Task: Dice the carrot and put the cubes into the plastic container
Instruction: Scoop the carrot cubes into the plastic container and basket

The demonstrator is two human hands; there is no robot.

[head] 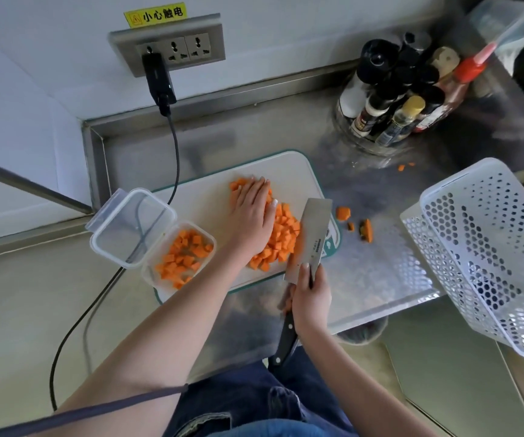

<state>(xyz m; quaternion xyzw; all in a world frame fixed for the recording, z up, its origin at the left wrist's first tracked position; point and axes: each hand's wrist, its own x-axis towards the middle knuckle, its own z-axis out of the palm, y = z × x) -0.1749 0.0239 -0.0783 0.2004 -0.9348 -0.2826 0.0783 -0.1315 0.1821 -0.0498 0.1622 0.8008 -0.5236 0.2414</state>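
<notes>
Lap: blue denim jeans (286,402) fill the bottom edge, nearest the camera, below the counter's front lip.
Right hand: the right hand (312,299) curls round the black handle of a cleaver (309,239), thumb lying up along the blade's heel; the handle's end juts back toward the lap.
Cleaver: broad steel blade stands on edge on the board, its flat side against the right flank of the carrot heap.
Left hand: the left hand (254,212) lies palm down on the heap, fingers straight and close together, pressing the cubes from the far-left side toward the blade.
Carrot cubes: a loose heap of orange carrot cubes (281,239) sits on the board between palm and blade.
Cutting board: white cutting board (197,200) with a green rim, lying on the steel counter (364,184).
Plastic container: clear plastic container (178,255) at the board's left corner, partly filled with cubes, its hinged lid (129,227) open to the left.
Offcuts: carrot ends (353,222) lie on the counter just right of the board; two tiny bits farther back.
Basket: white perforated basket (491,247) tilted at the right.
Background: condiment bottles (402,89) in a clear holder; wall socket (167,47) with a black plug and cable.
</notes>
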